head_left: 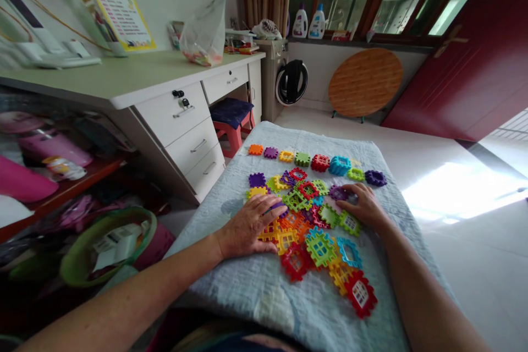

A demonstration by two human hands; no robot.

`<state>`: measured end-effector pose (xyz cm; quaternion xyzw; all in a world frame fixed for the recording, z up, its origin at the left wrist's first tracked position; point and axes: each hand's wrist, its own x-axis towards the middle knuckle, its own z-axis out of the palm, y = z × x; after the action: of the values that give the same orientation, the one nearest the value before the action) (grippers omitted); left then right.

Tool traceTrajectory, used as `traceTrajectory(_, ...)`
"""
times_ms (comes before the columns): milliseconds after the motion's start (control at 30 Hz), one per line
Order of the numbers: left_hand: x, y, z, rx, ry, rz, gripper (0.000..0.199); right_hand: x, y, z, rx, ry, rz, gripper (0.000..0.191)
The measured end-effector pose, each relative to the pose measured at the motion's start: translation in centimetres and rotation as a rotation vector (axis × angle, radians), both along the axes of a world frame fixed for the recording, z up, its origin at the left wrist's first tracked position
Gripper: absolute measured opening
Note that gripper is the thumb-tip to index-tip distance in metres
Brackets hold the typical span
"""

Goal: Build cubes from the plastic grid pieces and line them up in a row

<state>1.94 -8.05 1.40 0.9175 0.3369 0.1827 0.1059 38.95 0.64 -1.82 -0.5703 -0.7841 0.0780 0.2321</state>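
The wall poster [117, 8] is too blurred to read; on the cloth-covered table [256, 291] plastic pieces [320, 247] lie heaped, a row of stacks [340, 165] beyond; the left hand [249, 225] rests at the heap's left edge, thumb spread from its fingers; the right hand [365, 206] curls at a purple piece [337, 193], whether pinching cannot be told.

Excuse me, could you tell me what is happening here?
A person's left hand lies at the left side of a heap of colourful interlocking plastic tiles, and the right hand is at a purple tile on the heap's right side. The heap lies on a pale blue cloth; beyond it, more tiles lie in a row, some stacked.
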Motion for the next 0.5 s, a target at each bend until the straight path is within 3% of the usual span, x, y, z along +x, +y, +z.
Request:
traceTrajectory(100,-0.1,1.1,1.7,-0.138,-0.064,0.031,0.101,0.0,0.0,0.0,-0.006,0.004,0.000,0.047)
traceTrajectory(233,-0.1,3.2,3.7,-0.180,-0.130,0.255,0.050,0.1,0.1,-0.1,-0.006,-0.001,-0.003,0.047)
traceTrajectory(367,0.3,4.4,3.6,-0.163,0.172,0.619,0.035,0.0,0.0,0.0,0.006,0.009,0.000,0.046)
traceTrajectory(433,0.7,4.4,3.1,-0.168,0.277,0.688,0.039,-0.1,-0.1,0.1,0.004,0.014,-0.002,0.046)
traceTrajectory(500,1.0,4.6,2.7,-0.155,0.282,0.679,0.043,-0.2,-0.2,0.2,0.003,0.017,-0.002,0.045)
